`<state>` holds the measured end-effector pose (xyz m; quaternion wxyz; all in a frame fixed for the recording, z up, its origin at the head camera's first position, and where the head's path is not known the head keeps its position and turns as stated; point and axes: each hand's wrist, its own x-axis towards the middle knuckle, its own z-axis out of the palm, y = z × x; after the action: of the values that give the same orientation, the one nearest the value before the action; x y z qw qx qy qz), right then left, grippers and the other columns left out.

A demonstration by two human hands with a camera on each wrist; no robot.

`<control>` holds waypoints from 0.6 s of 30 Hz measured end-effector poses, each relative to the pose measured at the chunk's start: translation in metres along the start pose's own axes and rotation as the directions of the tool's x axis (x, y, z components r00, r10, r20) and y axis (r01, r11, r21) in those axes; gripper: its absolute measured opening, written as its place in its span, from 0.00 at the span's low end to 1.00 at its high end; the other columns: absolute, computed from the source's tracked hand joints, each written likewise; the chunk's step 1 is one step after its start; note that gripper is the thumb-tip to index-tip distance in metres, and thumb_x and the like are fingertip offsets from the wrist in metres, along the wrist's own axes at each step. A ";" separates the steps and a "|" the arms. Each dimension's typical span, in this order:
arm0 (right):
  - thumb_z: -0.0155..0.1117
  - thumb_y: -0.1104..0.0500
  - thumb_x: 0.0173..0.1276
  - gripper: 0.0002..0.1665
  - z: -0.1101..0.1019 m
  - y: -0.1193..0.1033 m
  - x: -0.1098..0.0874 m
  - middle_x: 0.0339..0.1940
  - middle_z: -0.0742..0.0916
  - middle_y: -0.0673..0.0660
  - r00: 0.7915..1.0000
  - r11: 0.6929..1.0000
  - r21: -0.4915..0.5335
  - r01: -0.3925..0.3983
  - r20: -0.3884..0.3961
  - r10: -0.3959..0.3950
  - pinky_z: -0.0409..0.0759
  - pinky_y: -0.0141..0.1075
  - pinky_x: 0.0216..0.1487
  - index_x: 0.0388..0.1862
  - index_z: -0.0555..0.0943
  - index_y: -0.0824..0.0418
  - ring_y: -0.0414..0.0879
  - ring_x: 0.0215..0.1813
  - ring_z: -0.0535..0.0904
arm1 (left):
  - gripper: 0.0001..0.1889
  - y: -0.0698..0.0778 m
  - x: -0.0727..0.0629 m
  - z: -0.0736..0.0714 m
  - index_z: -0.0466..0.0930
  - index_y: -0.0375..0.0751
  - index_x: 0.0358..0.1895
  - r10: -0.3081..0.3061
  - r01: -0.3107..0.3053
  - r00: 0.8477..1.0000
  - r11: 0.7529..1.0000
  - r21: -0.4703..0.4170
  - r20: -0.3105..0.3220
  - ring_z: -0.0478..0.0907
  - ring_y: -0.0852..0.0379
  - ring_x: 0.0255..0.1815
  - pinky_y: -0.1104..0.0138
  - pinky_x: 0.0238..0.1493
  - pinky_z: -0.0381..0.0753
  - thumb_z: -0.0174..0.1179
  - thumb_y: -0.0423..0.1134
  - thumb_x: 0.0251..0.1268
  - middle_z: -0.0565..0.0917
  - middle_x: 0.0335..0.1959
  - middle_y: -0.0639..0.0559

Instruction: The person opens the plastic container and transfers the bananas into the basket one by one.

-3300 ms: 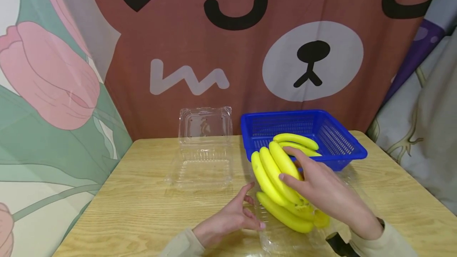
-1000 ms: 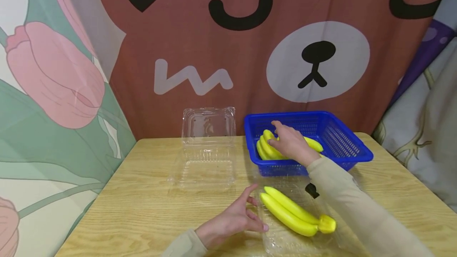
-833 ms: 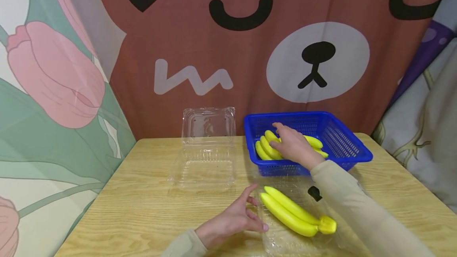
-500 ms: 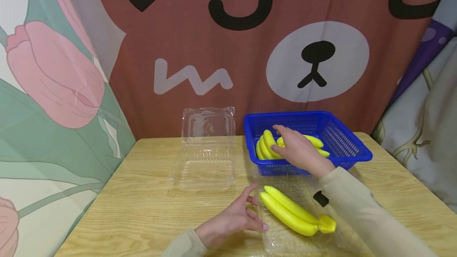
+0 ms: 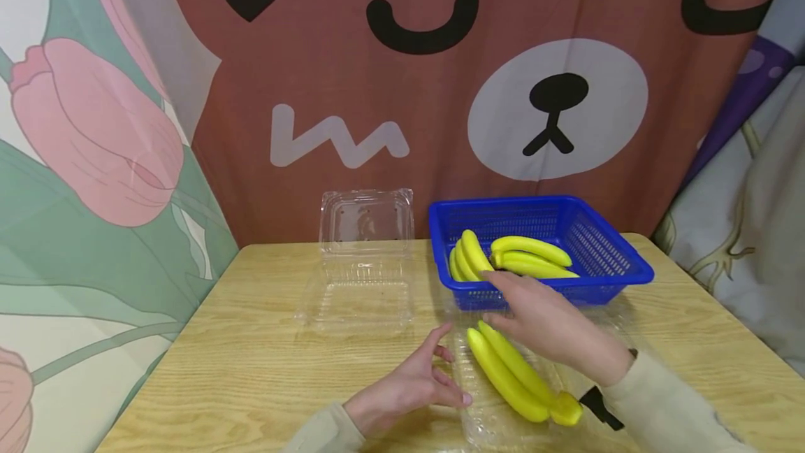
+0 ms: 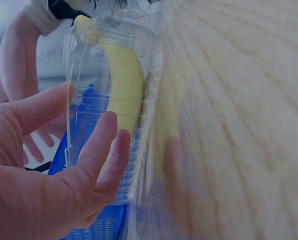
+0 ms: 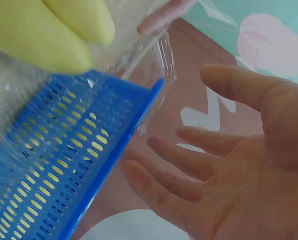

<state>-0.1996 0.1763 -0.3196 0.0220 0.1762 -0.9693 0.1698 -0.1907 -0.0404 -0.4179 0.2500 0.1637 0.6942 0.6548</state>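
A bunch of two yellow bananas [image 5: 506, 372] lies in a clear plastic clamshell container [image 5: 481, 428] near the table's front. My left hand [image 5: 409, 386] touches this container's left side with spread thumb and fingers; in the left wrist view the fingertips [image 6: 109, 120] rest along its ribbed wall. My right hand [image 5: 553, 324] hovers over the container's far part, beside the bananas, holding nothing. Its fingers are spread and relaxed in the right wrist view. Behind stands a blue plastic basket [image 5: 622, 268] with a banana bunch [image 5: 468, 257] at its left and more bananas [image 5: 531, 250] beside it.
Another clear clamshell container [image 5: 361, 299] stands at the back left with its lid raised. A printed curtain [image 5: 302, 201] hangs right behind the wooden table [image 5: 251, 369]. A black strap [image 5: 600, 407] shows at my right sleeve.
My right hand has carried a banana bunch from above the front container into the basket, let it go, and come back. The two bananas in the container have turned slightly. My left hand stays.
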 end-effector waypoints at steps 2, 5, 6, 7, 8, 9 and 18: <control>0.69 0.49 0.66 0.37 0.004 -0.001 -0.009 0.64 0.79 0.59 0.999 1.000 -0.013 -0.005 0.035 0.005 0.72 0.60 0.59 0.71 0.70 0.59 0.61 0.63 0.74 | 0.56 0.000 0.000 0.000 0.48 0.49 0.78 -0.001 0.001 1.000 1.000 0.000 0.001 0.81 0.51 0.37 0.62 0.43 0.78 0.71 0.22 0.46 0.68 0.56 0.43; 0.69 0.47 0.66 0.38 0.010 -0.001 -0.021 0.66 0.77 0.58 0.995 0.999 -0.019 -0.035 0.090 0.036 0.68 0.62 0.61 0.71 0.70 0.58 0.63 0.66 0.70 | 0.56 0.000 0.000 0.000 0.48 0.50 0.78 -0.003 0.003 1.000 1.000 -0.002 0.002 0.81 0.51 0.37 0.62 0.43 0.78 0.71 0.22 0.46 0.68 0.56 0.43; 0.69 0.46 0.65 0.39 0.013 -0.001 -0.025 0.67 0.76 0.58 0.993 0.999 -0.023 -0.048 0.106 0.050 0.67 0.63 0.62 0.71 0.70 0.57 0.64 0.67 0.69 | 0.56 0.001 0.000 0.000 0.48 0.50 0.78 -0.003 0.003 1.000 1.000 -0.004 0.001 0.81 0.51 0.37 0.62 0.43 0.78 0.71 0.22 0.46 0.68 0.56 0.43; 0.69 0.45 0.65 0.39 0.015 0.000 -0.028 0.67 0.76 0.59 0.991 0.998 -0.027 -0.056 0.121 0.059 0.67 0.63 0.62 0.71 0.70 0.57 0.64 0.67 0.69 | 0.56 0.001 0.000 0.000 0.48 0.50 0.78 -0.003 0.003 1.000 1.000 -0.004 0.001 0.81 0.51 0.37 0.62 0.43 0.78 0.71 0.22 0.46 0.68 0.56 0.43; 0.70 0.44 0.64 0.40 0.018 0.000 -0.031 0.67 0.76 0.59 0.989 0.997 -0.027 -0.066 0.134 0.069 0.67 0.64 0.61 0.71 0.70 0.57 0.64 0.67 0.69 | 0.56 0.001 0.000 0.000 0.48 0.50 0.78 -0.003 0.003 1.000 1.000 -0.005 0.000 0.81 0.51 0.37 0.62 0.43 0.78 0.71 0.22 0.46 0.68 0.55 0.42; 0.70 0.43 0.63 0.41 0.021 0.001 -0.034 0.67 0.76 0.59 0.987 0.997 -0.024 -0.071 0.146 0.074 0.67 0.63 0.61 0.71 0.70 0.57 0.64 0.67 0.69 | 0.55 0.001 0.000 0.000 0.48 0.49 0.78 0.000 0.000 1.000 1.000 -0.008 0.000 0.81 0.51 0.36 0.62 0.43 0.78 0.71 0.22 0.46 0.68 0.55 0.42; 0.79 0.47 0.53 0.46 0.041 0.007 -0.052 0.69 0.74 0.59 0.966 0.989 -0.018 -0.148 0.212 0.149 0.68 0.63 0.61 0.70 0.72 0.57 0.63 0.63 0.72 | 0.56 0.001 0.000 0.002 0.48 0.47 0.78 0.011 -0.011 1.000 1.000 -0.016 -0.004 0.82 0.51 0.35 0.64 0.41 0.79 0.71 0.20 0.45 0.68 0.55 0.41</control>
<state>-0.1525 0.1859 -0.3661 -0.0943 0.1202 -0.9768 0.1503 -0.1898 -0.0389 -0.4171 0.2463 0.1644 0.6886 0.6620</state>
